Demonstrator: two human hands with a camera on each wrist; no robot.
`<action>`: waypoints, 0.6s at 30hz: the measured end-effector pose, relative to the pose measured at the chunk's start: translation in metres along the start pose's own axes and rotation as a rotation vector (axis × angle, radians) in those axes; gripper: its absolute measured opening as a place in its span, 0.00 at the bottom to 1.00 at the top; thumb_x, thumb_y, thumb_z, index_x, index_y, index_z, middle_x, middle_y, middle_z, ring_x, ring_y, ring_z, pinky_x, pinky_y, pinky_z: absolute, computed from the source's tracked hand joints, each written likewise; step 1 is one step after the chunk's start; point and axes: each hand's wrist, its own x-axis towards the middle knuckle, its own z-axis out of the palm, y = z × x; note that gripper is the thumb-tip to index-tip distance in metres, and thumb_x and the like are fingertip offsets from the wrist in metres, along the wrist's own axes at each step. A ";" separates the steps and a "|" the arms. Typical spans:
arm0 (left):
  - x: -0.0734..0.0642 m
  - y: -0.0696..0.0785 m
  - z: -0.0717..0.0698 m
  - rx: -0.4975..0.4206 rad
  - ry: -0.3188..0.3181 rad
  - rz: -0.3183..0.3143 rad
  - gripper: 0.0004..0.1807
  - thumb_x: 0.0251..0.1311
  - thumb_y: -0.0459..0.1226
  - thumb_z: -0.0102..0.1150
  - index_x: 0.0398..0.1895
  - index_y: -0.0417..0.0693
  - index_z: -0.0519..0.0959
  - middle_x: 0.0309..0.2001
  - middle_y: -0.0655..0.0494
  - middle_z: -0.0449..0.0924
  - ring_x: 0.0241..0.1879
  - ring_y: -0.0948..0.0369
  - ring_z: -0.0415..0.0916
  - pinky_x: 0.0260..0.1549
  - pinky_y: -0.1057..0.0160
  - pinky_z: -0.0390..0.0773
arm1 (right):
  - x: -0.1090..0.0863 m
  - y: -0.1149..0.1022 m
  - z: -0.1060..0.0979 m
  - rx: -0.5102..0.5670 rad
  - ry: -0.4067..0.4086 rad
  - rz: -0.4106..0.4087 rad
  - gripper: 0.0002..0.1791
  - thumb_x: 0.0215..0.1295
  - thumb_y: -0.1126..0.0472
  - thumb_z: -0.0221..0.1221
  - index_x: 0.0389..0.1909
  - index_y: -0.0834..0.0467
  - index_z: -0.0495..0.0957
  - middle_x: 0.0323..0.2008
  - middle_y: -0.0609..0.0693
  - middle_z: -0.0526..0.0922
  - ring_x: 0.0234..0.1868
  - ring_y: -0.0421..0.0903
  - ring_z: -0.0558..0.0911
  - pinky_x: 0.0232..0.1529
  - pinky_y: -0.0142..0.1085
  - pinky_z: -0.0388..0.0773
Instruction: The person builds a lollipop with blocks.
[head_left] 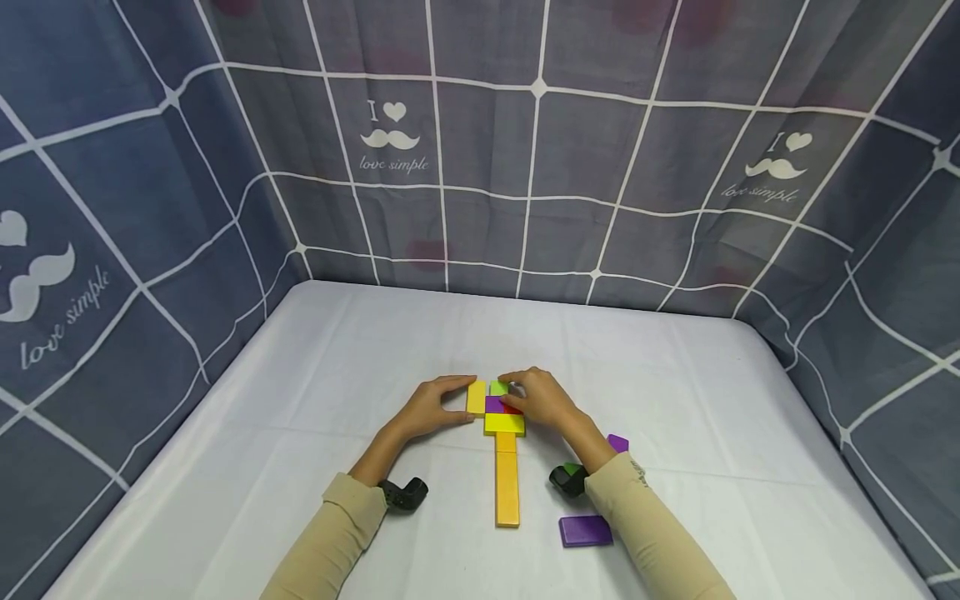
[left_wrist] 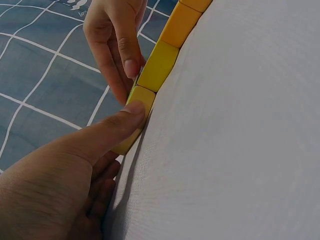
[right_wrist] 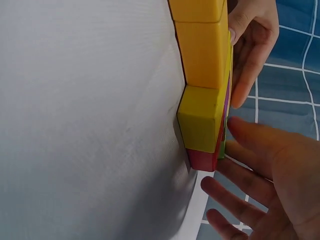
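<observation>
Pinching leftmost yellow block (head_left: 476, 398) with left hand (head_left: 432, 407); loose-fingered with right hand (head_left: 547, 400) at green block (head_left: 497, 388); midway between table (head_left: 315, 375) side edges.

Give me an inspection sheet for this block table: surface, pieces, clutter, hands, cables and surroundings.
Surface: white cloth, lightly creased.
Job's things: orange blocks in line below a crosswise yellow block; beyond it a small purple block, red block and green block; lengthwise yellow block at their left.
Clutter: loose purple block, purple piece and green piece near the right sleeve.
Hands: left hand pinches the lengthwise yellow block; right hand at the green and red blocks, grip unclear.
Cables: nothing seen.
Surroundings: grey-blue gridded curtains.
</observation>
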 end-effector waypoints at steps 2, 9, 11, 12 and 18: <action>0.000 0.000 -0.001 0.002 -0.003 -0.002 0.35 0.47 0.44 0.70 0.61 0.51 0.71 0.59 0.56 0.71 0.61 0.56 0.64 0.61 0.54 0.62 | 0.000 -0.001 0.000 -0.005 -0.015 -0.010 0.20 0.58 0.54 0.63 0.51 0.57 0.79 0.48 0.52 0.81 0.50 0.50 0.77 0.53 0.44 0.72; -0.001 0.002 -0.001 0.007 -0.005 0.001 0.35 0.47 0.43 0.70 0.61 0.50 0.71 0.60 0.55 0.70 0.62 0.55 0.63 0.61 0.54 0.62 | -0.001 -0.001 0.002 -0.011 -0.038 -0.049 0.23 0.60 0.54 0.61 0.55 0.58 0.76 0.50 0.52 0.80 0.50 0.51 0.76 0.54 0.45 0.72; -0.001 0.001 -0.001 0.004 -0.005 -0.004 0.35 0.47 0.43 0.70 0.61 0.50 0.71 0.60 0.55 0.70 0.62 0.55 0.63 0.61 0.54 0.61 | -0.001 -0.002 0.002 -0.007 -0.045 -0.051 0.23 0.60 0.54 0.61 0.55 0.58 0.76 0.50 0.53 0.80 0.50 0.51 0.76 0.54 0.45 0.72; -0.001 0.001 -0.001 0.003 -0.006 -0.007 0.35 0.47 0.44 0.70 0.61 0.50 0.71 0.60 0.55 0.70 0.62 0.56 0.63 0.61 0.54 0.61 | -0.001 -0.002 0.003 -0.004 -0.050 -0.051 0.23 0.60 0.53 0.61 0.56 0.58 0.75 0.50 0.53 0.79 0.51 0.51 0.76 0.54 0.44 0.72; -0.001 0.001 0.000 -0.001 -0.005 -0.009 0.35 0.48 0.44 0.69 0.61 0.50 0.71 0.60 0.55 0.70 0.62 0.56 0.63 0.61 0.54 0.62 | -0.002 -0.003 0.002 -0.007 -0.055 -0.056 0.24 0.61 0.53 0.60 0.56 0.59 0.75 0.51 0.53 0.79 0.51 0.51 0.76 0.54 0.45 0.72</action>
